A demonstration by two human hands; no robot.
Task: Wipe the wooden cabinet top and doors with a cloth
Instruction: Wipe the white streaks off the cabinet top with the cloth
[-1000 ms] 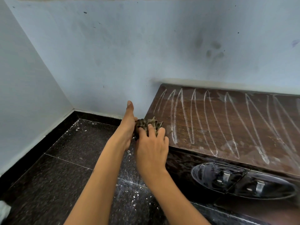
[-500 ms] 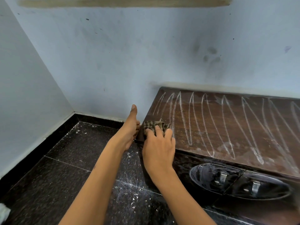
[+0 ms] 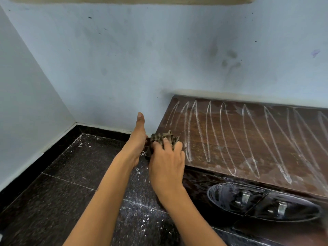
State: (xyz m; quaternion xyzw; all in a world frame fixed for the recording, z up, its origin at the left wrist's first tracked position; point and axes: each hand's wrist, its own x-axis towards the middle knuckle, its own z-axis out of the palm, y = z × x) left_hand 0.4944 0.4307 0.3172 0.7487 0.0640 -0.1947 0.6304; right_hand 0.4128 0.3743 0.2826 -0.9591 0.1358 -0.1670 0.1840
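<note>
A low dark wooden cabinet top [image 3: 248, 139] runs along the wall at right, streaked with white arcs of powder. My right hand [image 3: 166, 162] presses a crumpled checked cloth [image 3: 163, 137] onto the top's near left corner. My left hand [image 3: 136, 139] is held flat and upright against the cabinet's left end, thumb up, cupped just beside the cloth. Below the top, the glossy dark doors [image 3: 204, 185] carry an oval recess with two metal handles [image 3: 264, 203].
Pale blue walls [image 3: 124, 59] meet in a corner at left, with a black skirting [image 3: 58, 148]. The dark speckled tile floor [image 3: 71, 192] beneath my arms is dusted with white crumbs.
The cloth and my right hand have slid left, back to the corner edge beside my left hand. The view has tilted up slightly.
</note>
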